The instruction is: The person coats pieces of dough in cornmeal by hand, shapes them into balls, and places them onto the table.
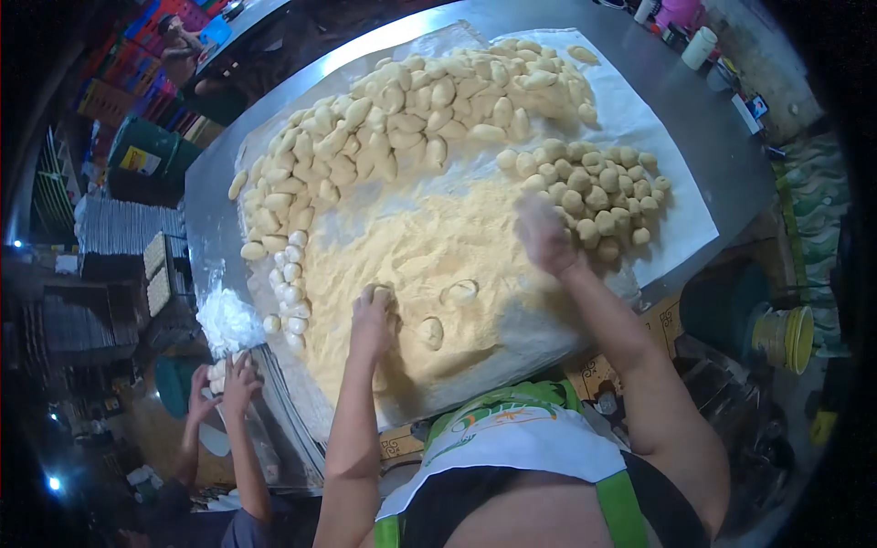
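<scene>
My left hand [371, 321] is down in the yellow crumb-like powder [411, 242], its fingers curled over a piece of dough [382, 290] that is mostly hidden. Two flattened dough pieces lie to its right: one dough round [463, 291] and, lower, another dough round [430, 333]. Smeared by motion, my right hand [545, 236] is at the left edge of a heap of round brownish balls [596, 194]; its fingers are not clear. Small white dough balls [290, 283] stand in a cluster left of my left hand.
Many powder-coated oval dough pieces [402, 105] are heaped along the far side of the cloth-covered metal table [676, 100]. At the lower left, a co-worker's hands [233, 384] handle white dough beside a crumpled plastic bag [230, 320]. Bottles [700, 48] stand at the far right.
</scene>
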`<state>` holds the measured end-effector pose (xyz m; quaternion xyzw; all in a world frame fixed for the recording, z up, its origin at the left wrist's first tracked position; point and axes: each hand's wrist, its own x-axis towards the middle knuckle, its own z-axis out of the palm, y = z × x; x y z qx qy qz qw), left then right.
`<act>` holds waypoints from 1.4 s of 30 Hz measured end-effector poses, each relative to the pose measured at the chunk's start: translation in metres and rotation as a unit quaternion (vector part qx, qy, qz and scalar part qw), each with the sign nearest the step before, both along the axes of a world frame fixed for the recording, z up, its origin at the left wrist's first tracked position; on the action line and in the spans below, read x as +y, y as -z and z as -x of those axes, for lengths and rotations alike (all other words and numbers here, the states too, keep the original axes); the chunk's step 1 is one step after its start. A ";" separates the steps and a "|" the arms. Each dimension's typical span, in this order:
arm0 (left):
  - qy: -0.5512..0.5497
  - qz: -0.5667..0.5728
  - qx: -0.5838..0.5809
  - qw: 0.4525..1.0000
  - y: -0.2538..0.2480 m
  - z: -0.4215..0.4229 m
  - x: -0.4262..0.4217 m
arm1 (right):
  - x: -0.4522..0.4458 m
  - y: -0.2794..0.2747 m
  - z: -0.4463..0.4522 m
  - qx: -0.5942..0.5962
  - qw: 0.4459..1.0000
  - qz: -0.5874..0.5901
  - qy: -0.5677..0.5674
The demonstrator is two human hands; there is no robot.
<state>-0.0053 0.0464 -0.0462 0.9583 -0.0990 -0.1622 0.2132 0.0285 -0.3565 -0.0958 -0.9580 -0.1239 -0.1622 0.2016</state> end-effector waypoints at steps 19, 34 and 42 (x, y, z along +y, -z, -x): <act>0.037 0.146 -0.051 0.987 0.005 0.043 -0.023 | 0.179 -0.009 -0.011 0.213 0.951 -0.175 -0.144; -0.217 0.553 0.421 0.685 0.015 -0.017 -0.162 | 0.055 -0.038 0.060 0.098 0.903 -0.415 0.048; -0.153 0.514 0.436 0.723 -0.038 0.005 -0.227 | -0.065 -0.004 0.102 0.118 0.920 -0.356 0.112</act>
